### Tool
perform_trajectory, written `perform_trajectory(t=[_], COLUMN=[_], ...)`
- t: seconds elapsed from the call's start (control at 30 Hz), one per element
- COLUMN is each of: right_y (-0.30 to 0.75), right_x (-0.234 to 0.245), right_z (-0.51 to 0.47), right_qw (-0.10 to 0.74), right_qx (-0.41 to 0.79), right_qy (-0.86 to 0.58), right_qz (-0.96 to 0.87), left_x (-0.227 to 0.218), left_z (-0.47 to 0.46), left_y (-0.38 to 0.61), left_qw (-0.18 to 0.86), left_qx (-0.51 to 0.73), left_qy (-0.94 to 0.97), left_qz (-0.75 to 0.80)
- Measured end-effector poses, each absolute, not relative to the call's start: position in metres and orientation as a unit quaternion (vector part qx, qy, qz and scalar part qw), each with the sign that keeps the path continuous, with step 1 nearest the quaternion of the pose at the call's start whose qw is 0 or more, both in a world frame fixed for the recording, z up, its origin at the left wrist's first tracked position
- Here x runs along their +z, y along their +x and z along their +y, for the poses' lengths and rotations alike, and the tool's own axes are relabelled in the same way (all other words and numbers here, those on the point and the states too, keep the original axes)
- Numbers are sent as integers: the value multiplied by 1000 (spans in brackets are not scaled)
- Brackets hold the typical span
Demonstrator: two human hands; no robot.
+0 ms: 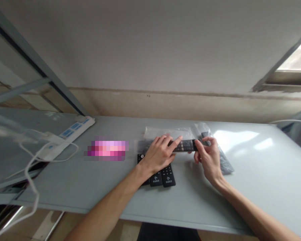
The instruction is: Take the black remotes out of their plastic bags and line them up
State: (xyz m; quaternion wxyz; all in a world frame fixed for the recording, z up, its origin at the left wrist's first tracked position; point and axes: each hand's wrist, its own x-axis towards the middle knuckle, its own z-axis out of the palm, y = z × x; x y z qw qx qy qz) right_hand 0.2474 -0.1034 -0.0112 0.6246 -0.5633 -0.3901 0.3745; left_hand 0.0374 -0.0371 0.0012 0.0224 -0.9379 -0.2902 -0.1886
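Note:
A black remote control lies crosswise between both hands, its left part inside a clear plastic sleeve. My left hand is closed over the sleeved part, fingers across the top. At the bare right end, my right hand pinches the remote between thumb and fingers. Below my left hand, several black remotes lie side by side on the table, partly hidden by my wrist. To the right, another remote in a clear bag is partly covered by my right hand.
An empty-looking clear plastic bag lies behind my hands on the grey table. A white power strip with white cables is at the left. A blurred-out pink item sits left of the remotes. Metal posts rise at the left.

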Motion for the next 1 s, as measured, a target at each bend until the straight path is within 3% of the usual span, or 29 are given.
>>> perform_trajectory(t=[0.2,0.5,0.6,0.73,0.83,0.9,1.0], right_y=[262,242,247,260,258,249,235], right_x=[-9,-4,-1,4,2,-3,-10], right_z=[-99,-117,-115,-107,-102,-102,-104], right_qw=[655,451,490,617,713,713,645], right_qx=[344,495,443,331,346,416,517], right_qy=[-547,-499,-503,-511,-478,-461,-457], right_qz=[-391,-549,-558,-498,-378,-327,-328], left_x=[-5,5,6,0,-6,-9,-7], left_z=[-30,-35,-36,-35,-35,-36,-39], left_y=[34,29,31,32,34,35,37], left_qw=[-1,11,29,19,-10,-24,-37], left_qx=[-196,-197,-218,-238,-237,-234,-222], left_qy=[-909,-919,-917,-910,-903,-898,-910], left_qz=[-368,-342,-332,-340,-359,-373,-349])
